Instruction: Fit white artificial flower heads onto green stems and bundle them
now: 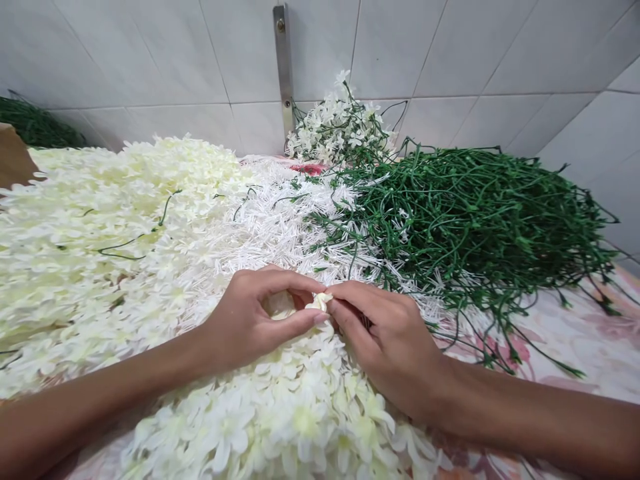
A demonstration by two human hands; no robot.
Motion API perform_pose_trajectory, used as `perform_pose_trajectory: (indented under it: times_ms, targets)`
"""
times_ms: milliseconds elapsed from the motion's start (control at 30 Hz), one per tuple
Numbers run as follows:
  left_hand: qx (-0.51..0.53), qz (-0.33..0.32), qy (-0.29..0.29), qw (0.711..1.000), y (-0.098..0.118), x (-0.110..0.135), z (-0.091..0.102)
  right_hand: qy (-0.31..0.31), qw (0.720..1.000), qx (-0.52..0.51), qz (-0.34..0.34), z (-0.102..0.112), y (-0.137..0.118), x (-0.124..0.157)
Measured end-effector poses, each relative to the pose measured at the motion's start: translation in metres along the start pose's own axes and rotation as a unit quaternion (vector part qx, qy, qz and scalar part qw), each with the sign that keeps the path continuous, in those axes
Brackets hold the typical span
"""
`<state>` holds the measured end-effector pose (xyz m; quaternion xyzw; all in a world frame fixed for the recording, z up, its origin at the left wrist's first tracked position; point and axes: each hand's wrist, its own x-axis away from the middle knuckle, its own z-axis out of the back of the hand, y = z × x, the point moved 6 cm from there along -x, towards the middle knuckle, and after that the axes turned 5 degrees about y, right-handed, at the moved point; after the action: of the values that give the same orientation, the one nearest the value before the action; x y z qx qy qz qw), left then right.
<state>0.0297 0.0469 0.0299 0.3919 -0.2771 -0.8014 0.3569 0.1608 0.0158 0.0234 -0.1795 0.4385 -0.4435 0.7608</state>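
Two hands, the left hand and the right hand, are pinching one cream blossom between them.

Far left, a brown sheet is poking in beside a great mound of cream artificial flowers, which is holding most of the blossoms; white plastic stems are fanning out mid-table, and bare green stems are lying heaped on a floral cloth at right. Left thumb and forefinger are closing on the blossom from both sides — right fingers are bunched together, tips pressing it.
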Motion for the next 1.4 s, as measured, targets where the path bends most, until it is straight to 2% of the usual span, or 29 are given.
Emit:
perform_pose_trajectory:
  times_ms: [433,733,1067,1400]
  targets:
    - [-0.081,-0.119,0.038,0.989,0.006,0.006,-0.003,-0.014,0.998,0.036,-0.045,0.000,0.006,0.001]
    - [-0.111,-0.120,0.011,0.986,0.005,0.008,-0.007,-0.071,0.989,-0.049,-0.120,-0.007,0.017,0.004]
    - [-0.145,-0.120,-0.001,0.982,0.009,0.007,-0.010,-0.085,0.986,-0.076,-0.122,-0.009,0.016,0.001]
    - [-0.147,-0.116,0.004,0.982,0.009,0.007,-0.009,-0.064,0.995,-0.047,-0.055,-0.006,0.009,0.001]
